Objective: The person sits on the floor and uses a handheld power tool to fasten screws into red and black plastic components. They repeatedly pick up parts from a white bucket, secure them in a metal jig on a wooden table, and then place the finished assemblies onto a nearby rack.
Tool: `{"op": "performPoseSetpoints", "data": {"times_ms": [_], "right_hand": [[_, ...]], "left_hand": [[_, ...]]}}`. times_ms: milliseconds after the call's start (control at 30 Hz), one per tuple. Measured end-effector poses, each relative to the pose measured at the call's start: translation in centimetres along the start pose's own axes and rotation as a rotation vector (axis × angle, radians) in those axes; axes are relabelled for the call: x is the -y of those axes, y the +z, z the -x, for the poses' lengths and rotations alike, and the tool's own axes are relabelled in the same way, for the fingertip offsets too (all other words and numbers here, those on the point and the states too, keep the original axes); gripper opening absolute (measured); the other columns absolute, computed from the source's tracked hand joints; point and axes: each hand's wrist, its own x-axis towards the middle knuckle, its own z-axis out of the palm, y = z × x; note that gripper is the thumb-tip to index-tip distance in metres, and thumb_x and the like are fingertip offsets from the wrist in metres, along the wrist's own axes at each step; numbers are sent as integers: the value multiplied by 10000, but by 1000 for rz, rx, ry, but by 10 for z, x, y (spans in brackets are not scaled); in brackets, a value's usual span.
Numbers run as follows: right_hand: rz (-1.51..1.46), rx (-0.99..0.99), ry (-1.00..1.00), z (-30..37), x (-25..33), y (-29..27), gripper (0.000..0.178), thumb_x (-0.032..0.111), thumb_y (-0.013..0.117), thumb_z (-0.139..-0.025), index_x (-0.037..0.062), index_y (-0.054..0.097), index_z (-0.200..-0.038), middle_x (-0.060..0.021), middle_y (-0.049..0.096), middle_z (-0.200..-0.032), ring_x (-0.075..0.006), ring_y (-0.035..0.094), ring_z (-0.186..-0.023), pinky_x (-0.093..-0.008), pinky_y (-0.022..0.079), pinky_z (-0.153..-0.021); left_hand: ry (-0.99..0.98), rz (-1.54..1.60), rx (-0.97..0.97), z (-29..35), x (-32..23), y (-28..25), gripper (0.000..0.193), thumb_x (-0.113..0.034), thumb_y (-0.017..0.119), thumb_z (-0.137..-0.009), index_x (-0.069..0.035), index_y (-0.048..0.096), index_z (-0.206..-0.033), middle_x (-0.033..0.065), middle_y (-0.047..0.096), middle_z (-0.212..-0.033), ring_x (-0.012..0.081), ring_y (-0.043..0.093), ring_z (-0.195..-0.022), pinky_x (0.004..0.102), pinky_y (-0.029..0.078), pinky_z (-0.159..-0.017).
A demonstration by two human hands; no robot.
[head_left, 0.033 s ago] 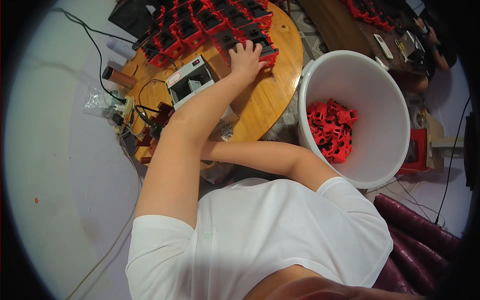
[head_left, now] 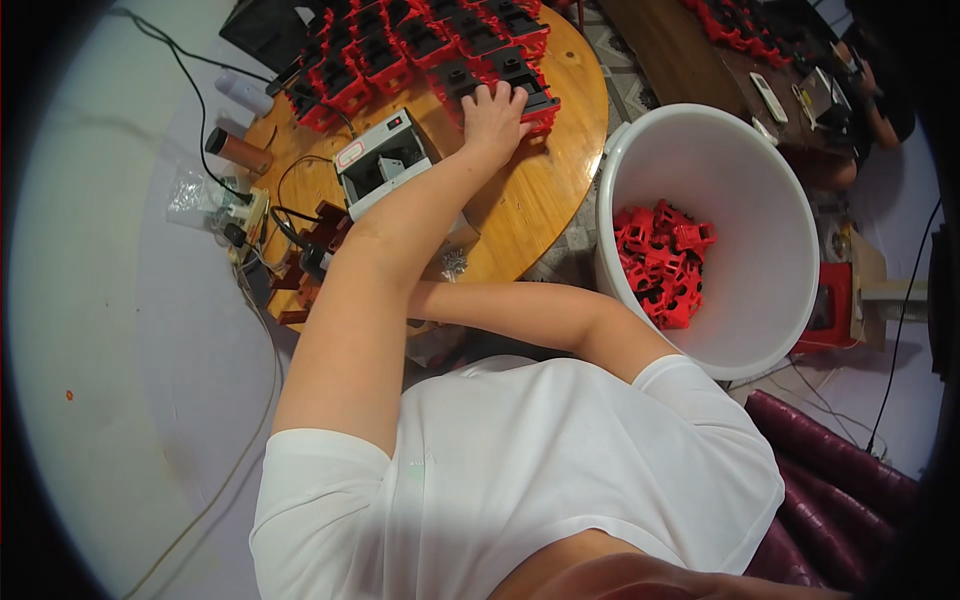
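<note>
My left hand (head_left: 493,122) reaches over the round wooden table. Its spread, bent fingers grip a red-and-black plastic housing (head_left: 535,100) at the near end of the rows, with the thumb on the near side. Beyond it, several similar red-and-black housings (head_left: 380,55) stand in rows. My right forearm (head_left: 510,308) passes beneath my left arm, which hides the right hand. Near that hidden spot lie a black tool-like object (head_left: 314,262) and a small pile of silver screws (head_left: 454,262).
A grey-white machine (head_left: 384,160) with a red switch stands on the wooden table (head_left: 555,190). To the right, a large white tub (head_left: 765,240) holds several red parts (head_left: 665,260). A brown bottle (head_left: 238,151) and cables sit left. Another person (head_left: 870,100) is at a dark table, far right.
</note>
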Motion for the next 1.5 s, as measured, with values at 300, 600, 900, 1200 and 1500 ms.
{"op": "performPoseSetpoints", "data": {"times_ms": [300,600,900,1200,1500], "right_hand": [[-175,196,212,-20,61,-53,382,180,690,-882,37,548,-1207,-105,557,-1180,-221,511,-1113,-374,394,-999],[-59,-121,506,-32,68,-45,575,326,795,-779,-16,558,-1176,-163,662,-1051,-236,638,-951,-368,504,-842],[-123,-166,543,-49,94,-55,435,298,782,-827,19,572,-1087,-42,651,-806,-89,613,-593,-242,502,-513],[-270,-276,300,-94,174,-116,263,139,698,-904,47,506,-1059,-40,594,-736,-102,581,-565,-275,479,-516],[-98,-360,292,-89,180,-140,225,120,689,-898,48,515,-1020,-32,586,-730,-106,575,-556,-276,471,-510]], "left_hand": [[209,216,-135,7,-3,-26,484,-356,773,-722,-182,564,-1122,22,556,-973,250,543,-929,370,486,-713],[12,444,-360,59,115,-199,400,-403,746,-802,-144,629,-1083,67,646,-973,293,557,-931,402,499,-778],[-407,-26,-334,294,233,-241,458,-367,765,-807,-73,621,-1127,74,652,-1020,289,558,-925,394,451,-842],[-134,87,-85,278,151,-176,451,-267,790,-708,-117,563,-1068,45,549,-939,245,538,-943,354,495,-754],[-142,120,2,316,162,-188,601,-188,800,-668,-77,564,-1210,75,541,-1028,264,529,-980,362,485,-850]]}}
